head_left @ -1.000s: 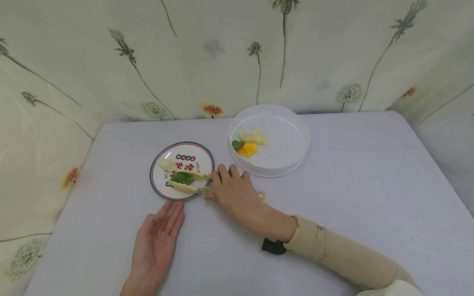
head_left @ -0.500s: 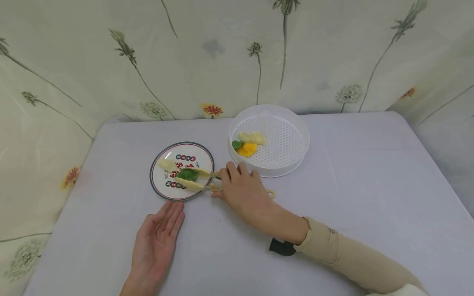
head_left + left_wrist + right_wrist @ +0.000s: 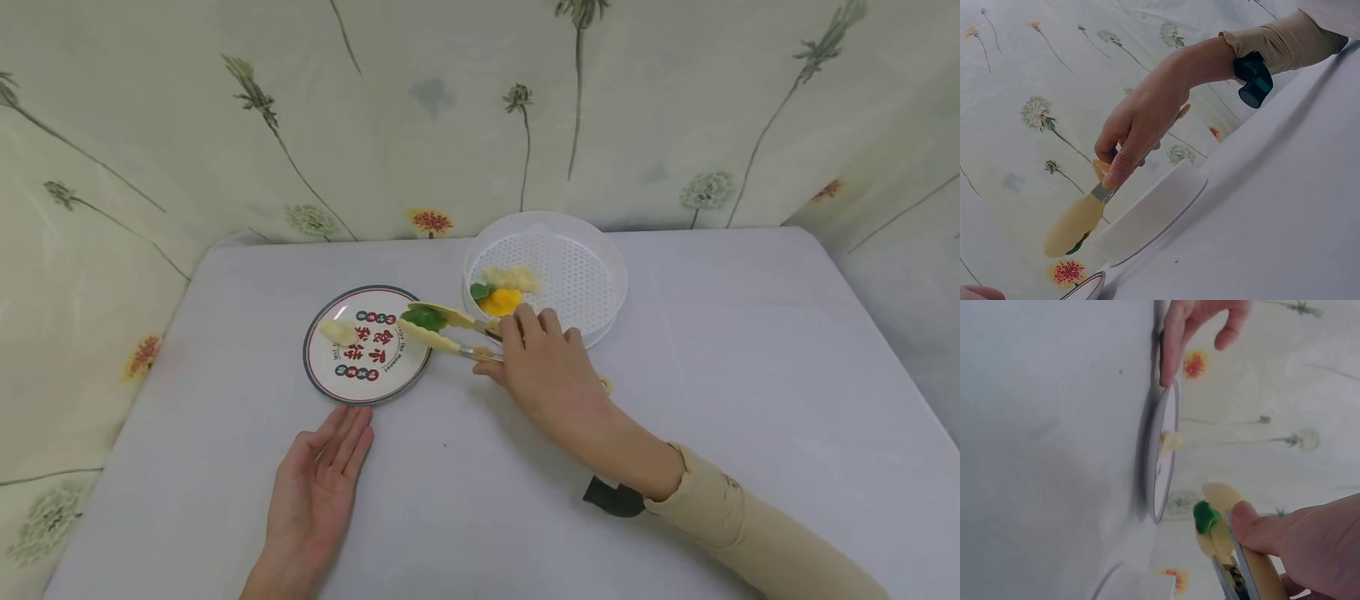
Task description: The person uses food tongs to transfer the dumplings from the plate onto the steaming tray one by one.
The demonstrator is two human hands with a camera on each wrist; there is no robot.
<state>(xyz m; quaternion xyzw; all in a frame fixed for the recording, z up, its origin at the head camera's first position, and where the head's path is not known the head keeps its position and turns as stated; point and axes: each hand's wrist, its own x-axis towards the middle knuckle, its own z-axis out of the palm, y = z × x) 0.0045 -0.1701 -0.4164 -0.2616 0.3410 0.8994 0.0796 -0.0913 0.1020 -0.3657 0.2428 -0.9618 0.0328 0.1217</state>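
My right hand (image 3: 555, 383) grips a pair of tongs (image 3: 430, 336) with pale yellow scalloped tips and metal arms. Between the tips sits a green dumpling (image 3: 425, 318), which bulges out at the side in the right wrist view (image 3: 1206, 517). The tongs' tips are raised over the right rim of a round white plate (image 3: 412, 354) with red and dark printing. One pale dumpling (image 3: 339, 332) lies on that plate's left side. Palm up, my left hand (image 3: 318, 483) has its straight fingertips at the plate's near rim.
To the right of the plate stands a round white perforated steamer tray (image 3: 581, 275). At its left side lie pale (image 3: 517, 278), yellow (image 3: 501, 302) and green dumplings (image 3: 480, 291). A flowered curtain (image 3: 375, 125) hangs behind the white-covered table (image 3: 750, 358).
My right hand has carried the tongs and green dumpling up and to the right, from over the plate's middle to its right rim. The left hand and the plate have stayed put.
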